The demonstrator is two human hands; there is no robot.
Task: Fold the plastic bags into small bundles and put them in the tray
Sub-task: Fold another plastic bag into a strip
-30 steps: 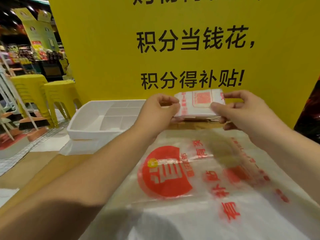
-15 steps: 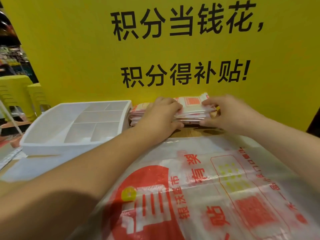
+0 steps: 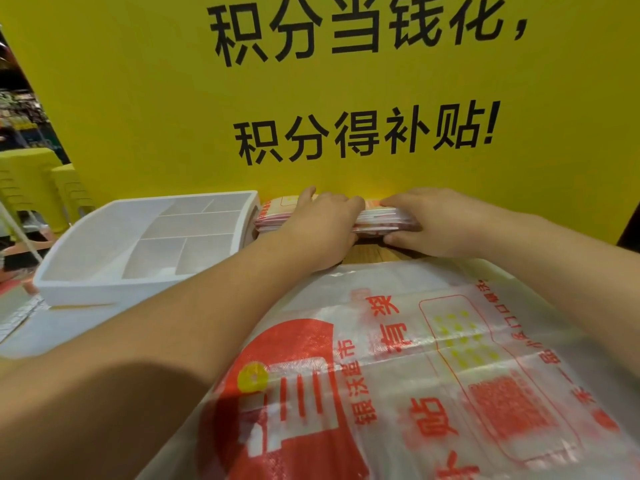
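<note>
A stack of folded plastic bags (image 3: 375,221), white with red print, lies on the wooden table against the yellow board, just right of the white tray (image 3: 104,282). My left hand (image 3: 322,226) lies on top of the stack's left half, fingers curled over it. My right hand (image 3: 429,223) holds the stack's right end, thumb under and fingers on top. The tray has several empty compartments. A flat, unfolded plastic bag (image 3: 433,358) with a red logo lies spread on the table in front of me, under my forearms.
The yellow board (image 3: 346,98) with black characters stands upright right behind the stack. Yellow plastic stools (image 3: 38,188) stand on the floor at far left, beyond the table's left edge. A strip of bare wood (image 3: 367,252) shows between the stack and the spread bag.
My hands carried the folded bundle from mid-air down and forward onto the stack by the board. Now both hands press on the stack, and the view has shifted closer and to the right.
</note>
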